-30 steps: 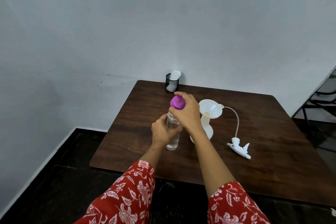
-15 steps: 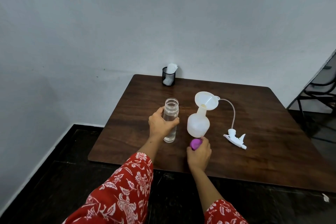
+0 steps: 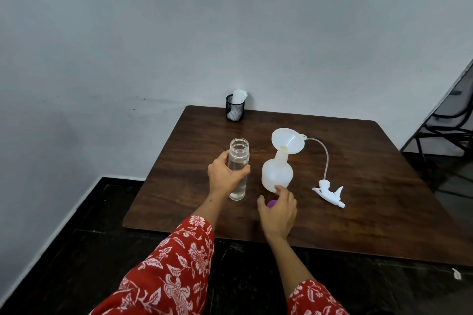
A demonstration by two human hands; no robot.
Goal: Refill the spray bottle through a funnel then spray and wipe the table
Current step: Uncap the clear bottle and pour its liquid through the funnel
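Head view showed our left hand (image 3: 225,174) gripping the uncapped clear bottle (image 3: 238,169), our right hand (image 3: 279,210) loosely spread over the purple cap (image 3: 271,203). A hurried pour could tip the funnel (image 3: 288,140) (merely perched) off the spray bottle (image 3: 277,174), right of it.

There is one table (image 3: 358,212). On it stand two bottles: one clear bottle (image 3: 239,161) and one white spray bottle (image 3: 277,174). There is one funnel (image 3: 288,140), one purple cap (image 3: 271,203), one spray head (image 3: 329,192) with one thin tube (image 3: 326,156), and one black mesh cup (image 3: 235,110) with one white cloth (image 3: 239,96). Two hands are visible, the left hand (image 3: 225,175) and the right hand (image 3: 279,212).
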